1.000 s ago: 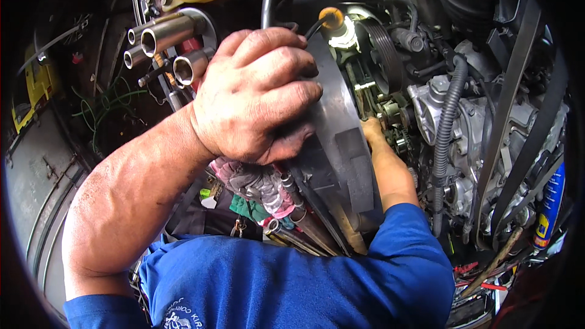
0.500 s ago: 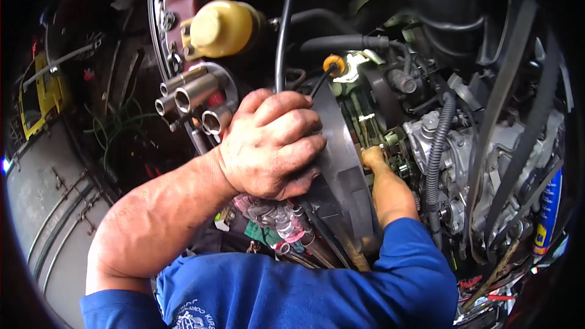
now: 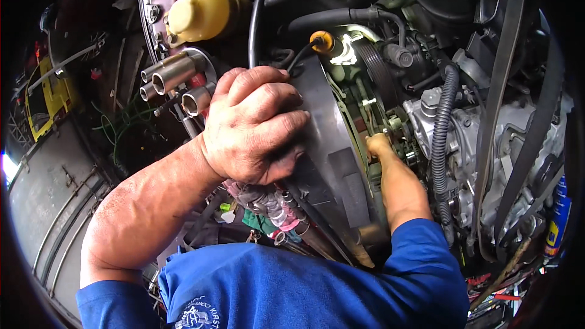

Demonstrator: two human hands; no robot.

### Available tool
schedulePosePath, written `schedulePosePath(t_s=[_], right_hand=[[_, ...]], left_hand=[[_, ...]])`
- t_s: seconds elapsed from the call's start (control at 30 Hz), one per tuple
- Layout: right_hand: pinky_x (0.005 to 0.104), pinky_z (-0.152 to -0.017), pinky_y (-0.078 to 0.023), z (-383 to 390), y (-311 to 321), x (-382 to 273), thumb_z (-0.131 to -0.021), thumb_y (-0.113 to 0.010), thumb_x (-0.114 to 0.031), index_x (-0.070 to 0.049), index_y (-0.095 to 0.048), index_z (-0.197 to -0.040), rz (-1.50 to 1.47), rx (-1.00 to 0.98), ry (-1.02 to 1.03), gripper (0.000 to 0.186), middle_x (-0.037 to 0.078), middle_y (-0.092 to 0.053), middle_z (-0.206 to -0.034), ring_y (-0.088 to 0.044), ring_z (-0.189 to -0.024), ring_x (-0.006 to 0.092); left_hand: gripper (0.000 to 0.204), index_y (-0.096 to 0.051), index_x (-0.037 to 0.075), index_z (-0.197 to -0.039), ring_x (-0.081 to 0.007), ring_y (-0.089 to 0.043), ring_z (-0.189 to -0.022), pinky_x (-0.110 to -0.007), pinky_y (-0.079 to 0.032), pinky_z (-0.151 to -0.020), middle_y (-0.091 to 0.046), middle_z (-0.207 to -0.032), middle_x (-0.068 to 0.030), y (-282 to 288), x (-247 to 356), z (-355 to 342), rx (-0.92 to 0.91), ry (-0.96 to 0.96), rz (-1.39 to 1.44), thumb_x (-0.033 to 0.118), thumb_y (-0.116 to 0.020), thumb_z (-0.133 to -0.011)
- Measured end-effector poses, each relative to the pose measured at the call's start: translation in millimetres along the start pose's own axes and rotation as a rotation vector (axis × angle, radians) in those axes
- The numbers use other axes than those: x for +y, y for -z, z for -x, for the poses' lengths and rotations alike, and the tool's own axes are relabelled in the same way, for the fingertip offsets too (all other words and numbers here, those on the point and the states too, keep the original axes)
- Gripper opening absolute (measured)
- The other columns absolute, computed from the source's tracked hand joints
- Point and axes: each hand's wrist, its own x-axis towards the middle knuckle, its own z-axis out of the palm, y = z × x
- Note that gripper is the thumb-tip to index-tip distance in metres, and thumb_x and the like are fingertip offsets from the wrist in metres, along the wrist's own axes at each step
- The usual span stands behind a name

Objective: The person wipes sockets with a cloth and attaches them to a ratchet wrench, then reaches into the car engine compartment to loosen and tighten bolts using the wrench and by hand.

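My left hand is curled into a closed grip over the left side of a black plastic fan shroud. What its fingers hold is hidden; a black hose runs down behind the knuckles. Deep in the gap between the shroud and the engine is my right hand, next to pulleys and belt parts. Its fingers are out of sight there. A lit work lamp with an orange end and a black cord shines into this gap. Several metal sockets stand just beyond my left wrist.
A yellowish reservoir is at the far left of the bay. Dark straps hang over the engine beside a corrugated conduit. Rags lie below my left hand. A blue spray can stands at the right.
The view has shifted, so the reservoir, sockets and left hand appear farther left. Both hands keep nearly the same places against the shroud and engine.
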Motion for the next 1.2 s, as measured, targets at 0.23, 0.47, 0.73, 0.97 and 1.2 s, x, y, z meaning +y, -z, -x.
schedulePosePath(t_s=[0.23,0.47,0.73,0.97,1.2], right_hand=[[0.0451,-0.102,-0.044,-2.4,-2.9,-7.1,-0.100,-0.041,-0.048,0.004,-0.065,-0.116,-0.034,-0.110,-0.083,0.060,0.024,-0.061,-0.127,-0.058,-0.120,0.0392],[0.0429,-0.099,-0.047,25.4,14.4,-1.1,-0.088,-0.062,-0.057,0.006,-0.065,-0.114,-0.272,0.063,-0.125,0.068,0.029,-0.063,-0.120,-0.061,-0.116,0.0393],[0.0441,-0.107,-0.039,-13.9,8.0,9.8,-0.089,-0.061,-0.056,0.008,-0.051,-0.133,-0.224,0.162,-0.079,0.079,0.032,-0.054,-0.132,-0.049,-0.129,0.0417],[0.0399,-0.103,-0.044,-59.8,-14.1,16.8,-0.085,-0.071,-0.048,0.006,-0.057,-0.129,-0.235,0.313,-0.004,0.071,0.030,-0.062,-0.123,-0.059,-0.119,0.0397],[0.0424,-0.100,-0.046,-53.3,-0.5,21.1,-0.084,-0.067,-0.054,0.000,-0.065,-0.120,-0.151,0.175,-0.005,0.065,0.027,-0.065,-0.118,-0.060,-0.115,0.0411]], left_hand=[[0.044,-0.069,0.012,-0.093,-0.0298,-0.061,-0.099,-0.045,-0.045,-0.077,-0.061,-0.098,-0.0053,-3.7,0.6,2.4,-0.002,0.005,0.036,0.029,-0.072,-0.053],[0.041,-0.069,0.011,-0.092,-0.0309,-0.061,-0.100,-0.045,-0.045,-0.076,-0.062,-0.098,-0.0064,-4.1,-3.4,-0.1,0.009,-0.015,0.065,0.030,-0.074,-0.055],[0.043,-0.068,0.012,-0.092,-0.0305,-0.060,-0.100,-0.045,-0.045,-0.078,-0.061,-0.099,-0.0061,-5.7,-6.8,2.2,0.018,-0.041,0.070,0.031,-0.073,-0.054],[0.044,-0.067,0.012,-0.091,-0.0293,-0.061,-0.099,-0.044,-0.043,-0.075,-0.061,-0.098,-0.0052,-11.4,-7.6,3.4,0.044,-0.043,0.079,0.031,-0.073,-0.052],[0.045,-0.068,0.012,-0.089,-0.0285,-0.061,-0.098,-0.044,-0.045,-0.075,-0.062,-0.097,-0.0050,-8.7,-6.0,4.7,0.030,-0.024,0.057,0.033,-0.071,-0.049]])
